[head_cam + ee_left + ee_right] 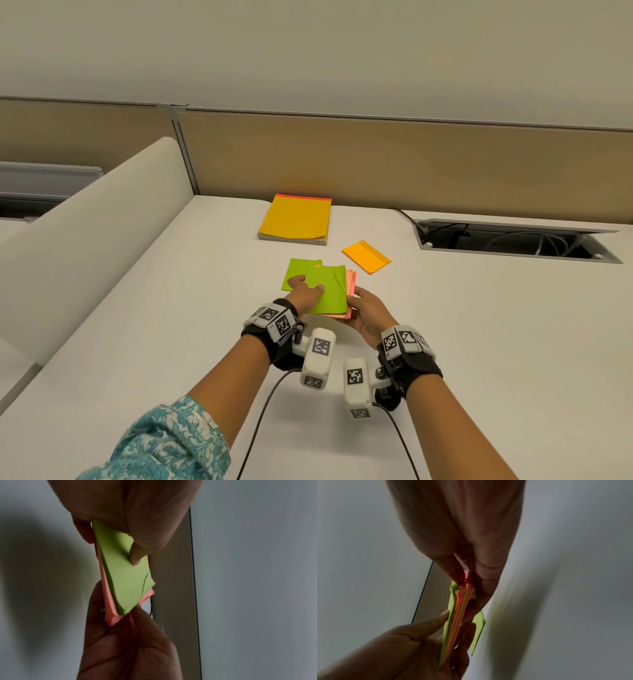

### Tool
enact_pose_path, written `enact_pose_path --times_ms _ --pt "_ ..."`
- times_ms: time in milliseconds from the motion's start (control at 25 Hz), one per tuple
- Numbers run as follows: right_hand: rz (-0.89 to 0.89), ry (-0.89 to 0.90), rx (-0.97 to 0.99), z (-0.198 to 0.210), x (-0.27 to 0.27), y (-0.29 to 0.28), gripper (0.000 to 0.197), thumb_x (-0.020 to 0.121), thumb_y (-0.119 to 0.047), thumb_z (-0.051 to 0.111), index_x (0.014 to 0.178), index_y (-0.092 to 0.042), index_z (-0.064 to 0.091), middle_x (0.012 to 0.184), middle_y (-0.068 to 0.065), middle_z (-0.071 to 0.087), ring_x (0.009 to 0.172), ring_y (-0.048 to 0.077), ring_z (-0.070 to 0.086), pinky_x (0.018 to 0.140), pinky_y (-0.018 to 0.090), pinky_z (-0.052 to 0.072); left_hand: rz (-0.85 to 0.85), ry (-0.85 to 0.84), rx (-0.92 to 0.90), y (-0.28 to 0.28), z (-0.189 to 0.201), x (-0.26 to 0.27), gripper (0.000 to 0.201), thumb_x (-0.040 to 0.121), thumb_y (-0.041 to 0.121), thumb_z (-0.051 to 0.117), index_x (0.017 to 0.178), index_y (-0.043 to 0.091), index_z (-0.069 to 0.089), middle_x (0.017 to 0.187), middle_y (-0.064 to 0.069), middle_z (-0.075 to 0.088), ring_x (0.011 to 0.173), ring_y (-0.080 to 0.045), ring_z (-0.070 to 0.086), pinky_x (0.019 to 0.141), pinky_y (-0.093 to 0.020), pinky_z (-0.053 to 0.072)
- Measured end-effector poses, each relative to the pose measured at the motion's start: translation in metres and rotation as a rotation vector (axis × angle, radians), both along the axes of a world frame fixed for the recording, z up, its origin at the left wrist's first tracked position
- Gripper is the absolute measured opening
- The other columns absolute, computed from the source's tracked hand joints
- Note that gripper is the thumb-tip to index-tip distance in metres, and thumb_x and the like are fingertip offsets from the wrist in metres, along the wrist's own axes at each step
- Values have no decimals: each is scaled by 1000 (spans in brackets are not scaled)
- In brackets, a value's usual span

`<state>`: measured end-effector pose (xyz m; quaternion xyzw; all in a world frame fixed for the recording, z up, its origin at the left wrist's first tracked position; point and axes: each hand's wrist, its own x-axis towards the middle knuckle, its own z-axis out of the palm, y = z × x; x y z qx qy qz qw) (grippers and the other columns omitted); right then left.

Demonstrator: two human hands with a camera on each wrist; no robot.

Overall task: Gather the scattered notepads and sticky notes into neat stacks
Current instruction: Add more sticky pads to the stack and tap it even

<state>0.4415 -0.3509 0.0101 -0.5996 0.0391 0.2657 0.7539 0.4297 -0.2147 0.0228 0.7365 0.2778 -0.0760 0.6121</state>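
Overhead, both hands are holding a bundle of sticky notes (pixel 327 291) (green on top, pink beneath) just above the white desk (pixel 479 342), the left hand (pixel 306 291) lying on its top sheet and the right hand (pixel 368 317) gripping its right edge, while a yellow notepad (pixel 296 219) and an orange sticky pad (pixel 366 257) are lying farther back and a loose green sheet (pixel 296 269) is showing just behind the bundle. Closer in, the left wrist view is showing the left thumb (pixel 135 553) pressing on the green top sheet with fingers curling underneath, and the right wrist view is showing the right fingers (pixel 488 566) pinching the fanned edge of the bundle.
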Motion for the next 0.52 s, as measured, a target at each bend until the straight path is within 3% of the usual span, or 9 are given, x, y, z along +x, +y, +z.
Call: enact_pose_path --times_ms 80,120,240,320,520 --pt "44 -37 -56 2 2 2 38 97 -3 31 134 1 38 122 22 54 81 22 58 68 31 54 -42 22 -34 11 -7 8 53 94 16 49 139 -4 30 145 -22 40 130 -37 45 110 -46 38" --pt "68 -109 -198 3 6 3 38 97 -7 33 134 0 39 118 18 56 86 24 59 73 31 51 -35 12 -44 18 -8 10 49 94 15 48 137 -6 35 142 -23 44 128 -38 47 109 -48 39" --pt "151 -468 -972 0 32 -4 43 96 -22 39 136 -7 39 134 15 51 121 31 50 99 38 39 66 -45 -80 33 0 14 40 97 8 41 134 -8 42 139 -24 47 127 -39 47 110 -47 36" --pt "234 -557 -1317 -2 53 -11 46 95 -27 41 136 -7 37 141 14 42 129 32 42 104 42 35 107 -60 -61 45 4 21 39 98 8 39 134 -7 42 140 -25 47 128 -39 46 111 -47 35" --pt "377 -531 -1425 -9 103 -15 56 93 -25 46 140 -3 26 153 16 23 136 36 32 110 45 33 162 -84 -75 67 12 35 39 98 9 38 134 -5 42 141 -24 46 128 -38 46 111 -48 36"
